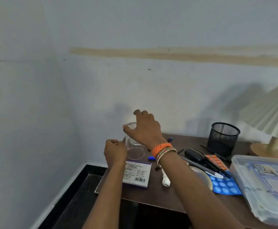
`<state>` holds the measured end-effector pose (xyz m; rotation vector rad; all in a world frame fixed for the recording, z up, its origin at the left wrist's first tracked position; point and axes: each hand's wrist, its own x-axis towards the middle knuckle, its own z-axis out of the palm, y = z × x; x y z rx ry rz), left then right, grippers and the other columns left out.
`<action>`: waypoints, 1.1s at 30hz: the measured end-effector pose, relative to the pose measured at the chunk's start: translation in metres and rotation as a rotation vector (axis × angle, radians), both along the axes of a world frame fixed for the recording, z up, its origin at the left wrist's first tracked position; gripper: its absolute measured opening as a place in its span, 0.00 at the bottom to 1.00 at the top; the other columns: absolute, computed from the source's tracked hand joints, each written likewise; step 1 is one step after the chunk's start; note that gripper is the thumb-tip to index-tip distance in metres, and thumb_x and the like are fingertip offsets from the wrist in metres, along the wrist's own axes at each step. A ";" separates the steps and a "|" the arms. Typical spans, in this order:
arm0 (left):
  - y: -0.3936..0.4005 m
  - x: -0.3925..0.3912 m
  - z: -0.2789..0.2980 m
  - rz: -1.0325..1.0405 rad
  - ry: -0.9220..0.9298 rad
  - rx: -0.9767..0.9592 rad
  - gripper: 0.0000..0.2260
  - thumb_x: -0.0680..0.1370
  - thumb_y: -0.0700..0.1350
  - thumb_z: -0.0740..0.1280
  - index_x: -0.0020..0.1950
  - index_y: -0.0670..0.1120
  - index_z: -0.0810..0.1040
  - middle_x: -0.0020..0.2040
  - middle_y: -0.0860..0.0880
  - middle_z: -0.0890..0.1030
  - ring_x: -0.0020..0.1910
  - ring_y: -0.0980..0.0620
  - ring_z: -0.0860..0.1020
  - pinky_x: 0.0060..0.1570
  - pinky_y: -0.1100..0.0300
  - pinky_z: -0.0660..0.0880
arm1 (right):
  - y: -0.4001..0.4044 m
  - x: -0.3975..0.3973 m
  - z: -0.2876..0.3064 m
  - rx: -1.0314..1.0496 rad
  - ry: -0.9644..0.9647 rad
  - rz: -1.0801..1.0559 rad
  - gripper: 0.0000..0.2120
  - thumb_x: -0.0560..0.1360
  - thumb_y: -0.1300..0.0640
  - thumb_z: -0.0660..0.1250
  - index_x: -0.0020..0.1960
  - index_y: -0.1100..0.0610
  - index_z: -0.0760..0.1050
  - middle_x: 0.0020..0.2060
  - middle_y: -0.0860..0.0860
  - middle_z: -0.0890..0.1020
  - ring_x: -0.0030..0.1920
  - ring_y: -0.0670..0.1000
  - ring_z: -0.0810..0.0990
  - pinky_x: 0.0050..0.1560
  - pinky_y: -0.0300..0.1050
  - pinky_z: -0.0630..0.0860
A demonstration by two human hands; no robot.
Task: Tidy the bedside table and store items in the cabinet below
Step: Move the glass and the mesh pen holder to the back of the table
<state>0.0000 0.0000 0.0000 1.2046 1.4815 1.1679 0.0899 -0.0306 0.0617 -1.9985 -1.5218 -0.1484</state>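
Right hand (145,128) grasps the glass (134,146) rim from above; left hand (115,151), beside the glass, clenched, holding nothing visible.

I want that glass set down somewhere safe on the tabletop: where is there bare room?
Bare wood shows at the front edge of the bedside table, between the stamp pad box and the tape roll, and behind the right hand toward the mesh pen holder. The right half is crowded: pens, pill strips, plastic box.
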 end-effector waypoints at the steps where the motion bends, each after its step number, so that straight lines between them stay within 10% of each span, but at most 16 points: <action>1: 0.000 -0.003 -0.002 -0.006 0.081 0.006 0.02 0.78 0.43 0.61 0.49 0.45 0.71 0.46 0.47 0.75 0.43 0.48 0.74 0.42 0.55 0.71 | 0.003 0.000 0.000 -0.079 -0.020 0.017 0.30 0.73 0.39 0.63 0.68 0.55 0.65 0.61 0.55 0.72 0.61 0.57 0.71 0.55 0.53 0.71; 11: 0.022 0.007 -0.019 -0.033 0.318 0.093 0.06 0.77 0.44 0.61 0.45 0.46 0.77 0.44 0.47 0.80 0.42 0.47 0.78 0.42 0.54 0.76 | 0.021 0.007 -0.011 -0.239 0.019 0.018 0.27 0.71 0.41 0.66 0.66 0.52 0.68 0.60 0.55 0.75 0.58 0.58 0.76 0.49 0.47 0.67; 17: 0.016 0.005 -0.010 0.055 0.076 -0.097 0.03 0.77 0.42 0.60 0.49 0.45 0.71 0.46 0.46 0.76 0.42 0.47 0.76 0.37 0.57 0.71 | 0.022 0.006 -0.010 -0.194 0.105 0.029 0.27 0.70 0.43 0.70 0.64 0.55 0.71 0.58 0.55 0.77 0.56 0.57 0.77 0.50 0.46 0.72; 27: 0.015 -0.003 0.006 0.137 0.058 -0.031 0.05 0.76 0.41 0.60 0.50 0.42 0.71 0.47 0.43 0.76 0.53 0.42 0.76 0.49 0.50 0.77 | -0.005 0.016 0.029 -0.088 0.676 0.080 0.29 0.65 0.49 0.78 0.58 0.58 0.69 0.53 0.52 0.70 0.42 0.52 0.79 0.34 0.51 0.83; 33: -0.016 -0.005 0.030 -0.319 -0.468 -0.305 0.28 0.81 0.58 0.45 0.55 0.38 0.75 0.43 0.40 0.82 0.41 0.45 0.79 0.43 0.55 0.76 | -0.032 -0.003 0.046 0.386 0.937 0.116 0.25 0.67 0.50 0.77 0.57 0.59 0.72 0.47 0.48 0.74 0.44 0.48 0.80 0.32 0.47 0.82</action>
